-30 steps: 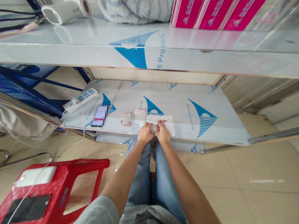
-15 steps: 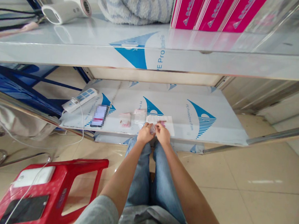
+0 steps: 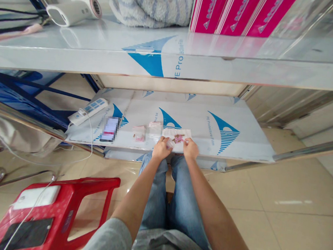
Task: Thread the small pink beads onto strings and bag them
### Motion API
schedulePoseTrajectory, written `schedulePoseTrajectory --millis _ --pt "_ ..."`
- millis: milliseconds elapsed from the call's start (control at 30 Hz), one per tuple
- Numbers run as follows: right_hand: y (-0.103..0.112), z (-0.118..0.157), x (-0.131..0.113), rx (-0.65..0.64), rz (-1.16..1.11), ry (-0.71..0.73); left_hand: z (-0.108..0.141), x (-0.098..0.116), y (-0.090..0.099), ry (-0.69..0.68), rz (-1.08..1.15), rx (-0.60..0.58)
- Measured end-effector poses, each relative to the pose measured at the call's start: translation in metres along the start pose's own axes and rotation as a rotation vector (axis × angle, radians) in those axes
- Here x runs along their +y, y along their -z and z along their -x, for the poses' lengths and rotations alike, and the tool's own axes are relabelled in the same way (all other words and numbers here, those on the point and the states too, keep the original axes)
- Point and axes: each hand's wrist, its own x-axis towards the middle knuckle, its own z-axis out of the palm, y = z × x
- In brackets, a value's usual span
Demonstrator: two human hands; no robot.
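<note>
Near the front edge of the lower shelf (image 3: 241, 146), my left hand (image 3: 161, 148) is closed on a small clear bag (image 3: 169, 144). To its right, my right hand (image 3: 191, 149) has its fingers pinched at the edge of a white sheet (image 3: 187, 133); whatever is between them is too small to make out. Small pink and brown pieces (image 3: 179, 138) lie on the sheet between my hands. Left of my left hand are a stack of clear bags (image 3: 155, 131) and a clear bag with pink contents (image 3: 139, 133).
A phone (image 3: 110, 129) and a white power strip (image 3: 89, 111) lie on the shelf's left part. The upper shelf (image 3: 233, 68) holds a hair dryer (image 3: 68, 14), a striped towel (image 3: 163, 6) and pink boxes (image 3: 236, 14). A red stool (image 3: 68, 210) stands at lower left.
My right hand has moved to the right, away from my left hand and the clear bag, uncovering more of the pink pieces. My left hand has hardly moved.
</note>
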Motion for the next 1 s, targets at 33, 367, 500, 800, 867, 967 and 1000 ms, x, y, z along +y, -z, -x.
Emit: schedulePoseTrajectory --millis 33,367,500,800,867,967,1000 --pt "0.0 -0.0007 0.0007 -0.009 0.003 0.008 0.0001 0.0006 0.0006 0.004 0.0 -0.004" --pt "-0.0036 0.0006 -0.0014 -0.028 0.02 0.129 0.001 0.0023 0.0032 0.009 0.016 -0.012" --pt "-0.0039 0.0008 -0.0025 -0.052 0.029 0.132 0.0006 0.0008 0.0015 -0.003 0.013 -0.009" --pt "-0.0046 0.0044 -0.0063 -0.101 0.067 0.149 0.0005 0.003 0.0045 0.012 0.01 -0.025" --pt "-0.0044 0.0051 -0.0067 -0.093 0.071 0.154 0.0008 0.004 0.0056 0.017 0.011 -0.032" --pt "-0.0029 0.0056 -0.0077 -0.092 0.076 0.148 0.001 0.0054 0.0068 0.037 0.012 -0.042" --pt "-0.0022 0.0057 -0.008 -0.09 0.073 0.149 0.001 0.0058 0.0069 0.041 0.012 -0.044"
